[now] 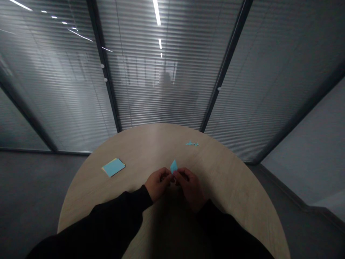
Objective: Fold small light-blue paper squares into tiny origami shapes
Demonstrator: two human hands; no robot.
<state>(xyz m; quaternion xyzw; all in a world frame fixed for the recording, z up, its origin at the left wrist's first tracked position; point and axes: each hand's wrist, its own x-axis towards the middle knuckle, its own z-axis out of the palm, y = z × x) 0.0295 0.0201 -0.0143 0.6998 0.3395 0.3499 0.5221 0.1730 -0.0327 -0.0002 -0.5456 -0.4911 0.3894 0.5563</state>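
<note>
1. Grip: the left hand (pixel 158 184) and the right hand (pixel 190 189) are both nearly closed, fingers pinched together. Between them they hold a folded blue paper piece (pixel 174 166).
2. Held item: the pointed tip of the blue paper piece stands up, tilted, above the grip. The fingers hide its lower part, so the folds there cannot be made out.
3. Ahead of the grip and to the right: a small folded blue paper shape (pixel 192 144) lies on the round wooden table (pixel 151 144). It is too small to make out its exact form.
4. Left of the grip, well apart from it: a stack of paper sheets (pixel 113 167) lies flat, blue on top, a yellow edge showing beneath.
5. Behind the grip: black sleeves (pixel 107 216) run out of view at the bottom edge.
6. Far beyond the grip: behind a glass partition with blinds (pixel 161 72), a blurred shape cannot be made out.
</note>
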